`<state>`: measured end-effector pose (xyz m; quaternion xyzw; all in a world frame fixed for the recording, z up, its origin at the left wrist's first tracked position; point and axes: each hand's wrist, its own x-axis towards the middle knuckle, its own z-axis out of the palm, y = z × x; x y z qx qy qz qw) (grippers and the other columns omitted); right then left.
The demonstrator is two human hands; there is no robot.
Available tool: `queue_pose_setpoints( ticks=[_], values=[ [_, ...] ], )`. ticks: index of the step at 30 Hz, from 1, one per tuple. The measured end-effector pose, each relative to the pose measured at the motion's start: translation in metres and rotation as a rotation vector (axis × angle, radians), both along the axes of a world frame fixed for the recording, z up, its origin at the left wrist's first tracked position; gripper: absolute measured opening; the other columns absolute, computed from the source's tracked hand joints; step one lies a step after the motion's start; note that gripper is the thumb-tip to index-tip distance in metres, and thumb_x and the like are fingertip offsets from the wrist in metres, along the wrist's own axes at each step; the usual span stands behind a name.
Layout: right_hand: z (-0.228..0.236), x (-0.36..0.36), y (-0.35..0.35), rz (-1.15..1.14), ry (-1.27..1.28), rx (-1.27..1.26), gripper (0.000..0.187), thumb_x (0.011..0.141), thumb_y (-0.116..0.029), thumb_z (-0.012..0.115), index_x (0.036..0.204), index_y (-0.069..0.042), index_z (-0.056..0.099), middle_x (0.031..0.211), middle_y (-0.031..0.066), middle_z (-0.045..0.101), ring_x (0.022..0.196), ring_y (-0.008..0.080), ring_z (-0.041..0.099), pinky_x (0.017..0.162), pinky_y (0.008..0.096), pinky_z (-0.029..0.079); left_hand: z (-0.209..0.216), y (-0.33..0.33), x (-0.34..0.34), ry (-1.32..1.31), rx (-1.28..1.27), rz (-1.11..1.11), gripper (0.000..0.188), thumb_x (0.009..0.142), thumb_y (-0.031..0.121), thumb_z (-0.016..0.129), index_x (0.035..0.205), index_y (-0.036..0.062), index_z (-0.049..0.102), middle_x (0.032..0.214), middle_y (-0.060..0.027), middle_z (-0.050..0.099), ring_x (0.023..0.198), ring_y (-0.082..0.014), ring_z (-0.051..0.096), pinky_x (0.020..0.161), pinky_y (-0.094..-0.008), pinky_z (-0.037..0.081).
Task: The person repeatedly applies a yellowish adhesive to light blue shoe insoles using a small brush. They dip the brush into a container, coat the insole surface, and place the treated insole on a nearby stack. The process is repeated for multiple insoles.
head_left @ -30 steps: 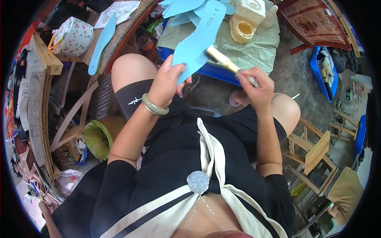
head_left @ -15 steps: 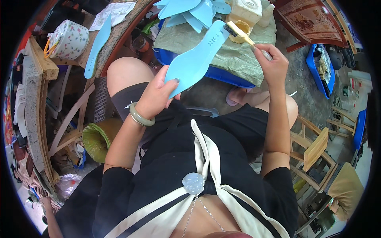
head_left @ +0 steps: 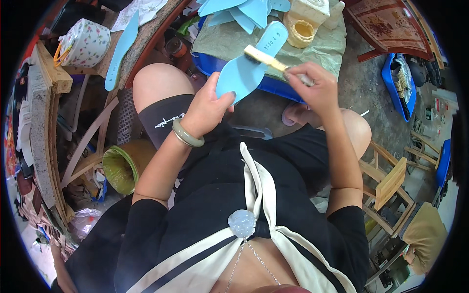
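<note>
My left hand (head_left: 210, 105) grips the wide end of a light blue shoe insole (head_left: 239, 75), thumb on top, and holds it tilted over my lap. Closed around the pale handle of a glue brush (head_left: 269, 59) is my right hand (head_left: 316, 87). The dark bristles touch the insole's upper face around its middle. Beyond my hands, a crusted, yellowish glue pot (head_left: 304, 30) stands on a greenish woven sheet (head_left: 322, 61). A pile of similar blue insoles (head_left: 244, 13) lies beside it.
The sheet covers a blue crate (head_left: 281, 89). On the left bench lie a single insole (head_left: 123, 49) and a flowered pot (head_left: 87, 44). A lined bin (head_left: 121, 168) stands by my left leg. Right are a wooden frame (head_left: 391, 185) and a blue basket (head_left: 391, 85). Another person's arm (head_left: 61, 268) shows lower left.
The brush has moved left and toward me, from the insole's narrow end beside the glue pot to its middle. My left hand has shifted the insole slightly right.
</note>
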<state>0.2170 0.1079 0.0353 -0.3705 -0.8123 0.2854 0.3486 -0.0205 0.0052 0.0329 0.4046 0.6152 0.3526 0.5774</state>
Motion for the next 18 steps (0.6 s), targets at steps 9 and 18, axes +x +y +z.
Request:
queue_pose_setpoints(
  ticks=[9,18],
  values=[
    [0.002,-0.028,-0.033,-0.049,0.073,-0.168,0.010,0.077,-0.011,0.072,0.084,-0.004,0.069,0.077,0.0064,0.068,0.067,0.0148,0.064,0.062,0.0265,0.049,-0.024,-0.009,0.000,0.600,0.376,-0.041,0.031,0.085,0.013,0.055,0.114,0.0019,0.049,0.081,-0.0179,0.062,0.072,-0.0329,0.064,0.064,-0.0391,0.050],
    [0.020,0.007,0.010,-0.275,-0.309,0.067,0.013,0.078,-0.017,0.071,0.085,-0.006,0.069,0.075,0.0088,0.067,0.067,0.0212,0.066,0.063,0.0308,0.051,-0.023,-0.036,-0.010,0.925,0.593,0.001,0.025,0.091,0.007,0.053,0.115,0.0077,0.051,0.088,-0.0213,0.064,0.074,-0.0419,0.061,0.060,-0.0456,0.049]
  ],
)
